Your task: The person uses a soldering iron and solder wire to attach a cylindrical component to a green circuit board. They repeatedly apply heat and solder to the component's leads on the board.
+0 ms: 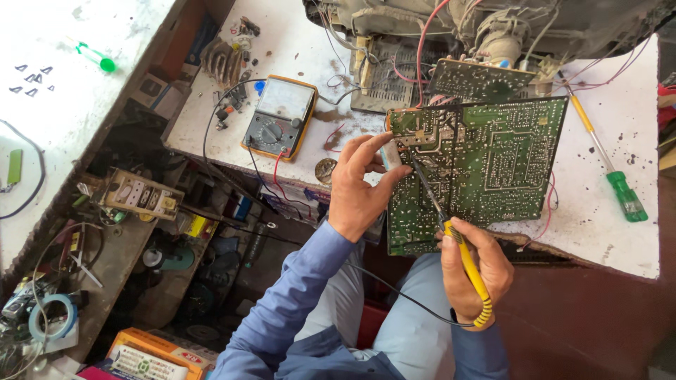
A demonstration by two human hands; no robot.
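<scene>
A green circuit board (493, 162) lies solder side up on the white workbench (605, 204), wired to an opened appliance chassis (486, 28) behind it. My left hand (359, 186) grips the board's left edge, fingers curled over a small white part. My right hand (473, 271) holds a yellow-handled soldering iron (458, 246) like a pen. Its dark tip rests on the board near the upper left corner. A black cord trails from the iron's handle across my lap.
An analog multimeter (280, 116) in a yellow case lies left of the board with its leads. A green-handled screwdriver (611, 165) lies at the right. Loose components, a roll of tape (51, 317) and switch plates crowd the lower shelf at left.
</scene>
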